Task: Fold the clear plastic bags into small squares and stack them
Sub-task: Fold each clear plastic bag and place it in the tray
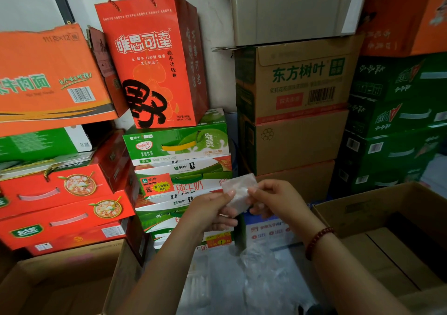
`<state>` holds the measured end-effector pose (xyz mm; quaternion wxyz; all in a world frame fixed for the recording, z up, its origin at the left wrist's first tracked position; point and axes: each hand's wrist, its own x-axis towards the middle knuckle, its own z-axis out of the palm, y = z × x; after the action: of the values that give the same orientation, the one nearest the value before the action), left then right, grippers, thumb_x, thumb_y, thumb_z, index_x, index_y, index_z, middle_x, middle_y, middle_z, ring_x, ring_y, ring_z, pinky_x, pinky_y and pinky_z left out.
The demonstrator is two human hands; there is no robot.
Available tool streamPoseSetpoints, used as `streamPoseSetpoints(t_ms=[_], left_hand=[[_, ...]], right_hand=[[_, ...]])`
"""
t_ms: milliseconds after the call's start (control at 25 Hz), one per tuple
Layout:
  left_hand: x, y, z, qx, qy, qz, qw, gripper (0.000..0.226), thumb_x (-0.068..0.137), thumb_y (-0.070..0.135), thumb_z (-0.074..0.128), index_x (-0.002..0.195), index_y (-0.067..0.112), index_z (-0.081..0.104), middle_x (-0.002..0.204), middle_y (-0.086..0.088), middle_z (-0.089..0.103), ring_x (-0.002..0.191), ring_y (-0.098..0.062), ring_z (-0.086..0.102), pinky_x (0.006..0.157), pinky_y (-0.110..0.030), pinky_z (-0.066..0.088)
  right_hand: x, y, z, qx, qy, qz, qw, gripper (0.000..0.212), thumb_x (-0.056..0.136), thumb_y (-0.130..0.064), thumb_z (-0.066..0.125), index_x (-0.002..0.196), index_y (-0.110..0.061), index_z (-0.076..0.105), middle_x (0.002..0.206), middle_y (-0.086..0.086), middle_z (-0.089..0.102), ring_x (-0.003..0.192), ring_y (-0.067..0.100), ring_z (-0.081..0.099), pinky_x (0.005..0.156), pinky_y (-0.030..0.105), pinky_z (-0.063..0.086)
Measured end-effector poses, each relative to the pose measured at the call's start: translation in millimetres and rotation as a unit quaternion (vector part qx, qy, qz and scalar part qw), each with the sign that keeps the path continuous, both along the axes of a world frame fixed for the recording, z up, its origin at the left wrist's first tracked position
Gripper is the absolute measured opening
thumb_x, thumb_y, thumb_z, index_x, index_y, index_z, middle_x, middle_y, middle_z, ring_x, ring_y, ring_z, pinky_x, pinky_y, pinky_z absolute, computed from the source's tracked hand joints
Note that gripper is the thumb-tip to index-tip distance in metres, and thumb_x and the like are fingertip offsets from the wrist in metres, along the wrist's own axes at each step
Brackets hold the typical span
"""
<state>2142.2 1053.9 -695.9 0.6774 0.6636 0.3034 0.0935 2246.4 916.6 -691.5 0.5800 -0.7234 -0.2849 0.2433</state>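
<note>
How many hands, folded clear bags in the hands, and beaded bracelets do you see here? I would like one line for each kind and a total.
Hands: 2, left hand and right hand
Folded clear bag held in both hands: 1
Beaded bracelet: 1
Total: 4

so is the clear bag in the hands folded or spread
Folded: the clear plastic bag is a small layered rectangle pinched between the left hand and right hand.

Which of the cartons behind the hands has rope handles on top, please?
The tall red carton standing on the green milk-drink box; the others have flat strap handles or none visible.
</note>
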Motion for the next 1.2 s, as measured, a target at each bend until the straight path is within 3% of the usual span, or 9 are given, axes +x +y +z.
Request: streamPoseSetpoints(t_ms=[160,360,520,640,720,880,1000,1080,1200], left_hand=[[4,-3,-3,-0.063,-0.071,0.007,0.995,0.027,0.093,0.024,0.058,0.108,0.003,0.063,0.09,-0.011,0.075,0.085,-0.022,0.073,0.07,-0.028,0.059],[9,-15,-7,-0.036,-0.118,0.031,0.992,0.028,0.092,0.022,0.059,0.107,-0.001,0.066,0.096,-0.013,0.074,0.089,-0.02,0.072,0.078,-0.028,0.058],[13,-23,-6,0.008,-0.145,0.091,0.985,0.02,0.088,0.022,0.065,0.096,0.004,0.065,0.096,-0.01,0.073,0.088,-0.023,0.072,0.077,-0.031,0.058],[17,-23,-5,0.015,-0.181,0.118,0.976,0.022,0.087,0.015,0.067,0.108,0.018,0.06,0.098,-0.006,0.07,0.089,-0.022,0.071,0.078,-0.036,0.059],[19,-24,-6,0.04,-0.19,0.12,0.974,0.025,0.087,0.014,0.067,0.109,0.025,0.063,0.1,-0.001,0.07,0.089,-0.017,0.069,0.077,-0.031,0.058],[24,-33,-3,0.107,-0.192,0.141,0.965,0.013,0.086,0.015,0.068,0.085,0.027,0.07,0.085,0.008,0.071,0.076,-0.001,0.066,0.063,-0.014,0.05],[27,-37,-1,0.148,-0.181,0.15,0.961,0.011,0.086,0.014,0.067,0.082,0.023,0.071,0.079,0.011,0.069,0.067,0.009,0.062,0.054,-0.007,0.045],[27,-39,-1,0.168,-0.178,0.144,0.959,0.009,0.086,0.014,0.068,0.083,0.022,0.072,0.079,0.011,0.069,0.068,0.008,0.062,0.055,-0.006,0.044],[26,-37,-1,0.163,-0.162,0.139,0.963,0.01,0.084,0.015,0.07,0.08,0.024,0.073,0.079,0.01,0.07,0.072,0.0,0.063,0.057,-0.007,0.045]], right_hand=[[1,2,-3,0.03,0.018,-0.007,0.999,0.014,0.092,-0.018,0.059,0.088,-0.007,0.067,0.081,0.004,0.072,0.071,0.013,0.068,0.059,0.02,0.053],[1,2,-4,0.036,-0.015,-0.061,0.997,0.025,0.092,-0.026,0.06,0.074,-0.01,0.067,0.068,0.001,0.064,0.064,0.012,0.057,0.057,0.02,0.047],[-2,3,-2,0.015,-0.053,-0.048,0.997,0.023,0.091,-0.024,0.06,0.072,-0.012,0.064,0.067,-0.001,0.06,0.06,0.007,0.054,0.053,0.014,0.042],[-2,4,-2,0.02,-0.047,-0.039,0.998,0.022,0.091,-0.023,0.061,0.071,-0.014,0.063,0.071,-0.001,0.062,0.066,0.007,0.057,0.059,0.017,0.043],[0,3,-1,0.026,-0.04,-0.042,0.998,0.023,0.09,-0.023,0.061,0.07,-0.013,0.063,0.071,0.0,0.063,0.067,0.009,0.058,0.06,0.019,0.045],[2,2,-2,0.056,-0.009,-0.065,0.996,0.023,0.09,-0.021,0.062,0.07,-0.009,0.062,0.069,0.004,0.064,0.067,0.017,0.058,0.064,0.029,0.047],[1,3,-1,0.106,0.034,-0.091,0.99,0.017,0.09,-0.027,0.062,0.093,-0.011,0.058,0.086,0.004,0.067,0.071,0.014,0.064,0.063,0.025,0.051],[0,2,0,0.114,0.039,-0.093,0.988,0.017,0.09,-0.029,0.061,0.104,-0.018,0.059,0.09,0.0,0.067,0.076,0.01,0.064,0.061,0.02,0.052],[0,3,0,0.122,0.067,-0.11,0.984,0.007,0.09,-0.019,0.062,0.092,-0.018,0.069,0.089,0.001,0.069,0.083,0.017,0.064,0.07,0.028,0.055]])
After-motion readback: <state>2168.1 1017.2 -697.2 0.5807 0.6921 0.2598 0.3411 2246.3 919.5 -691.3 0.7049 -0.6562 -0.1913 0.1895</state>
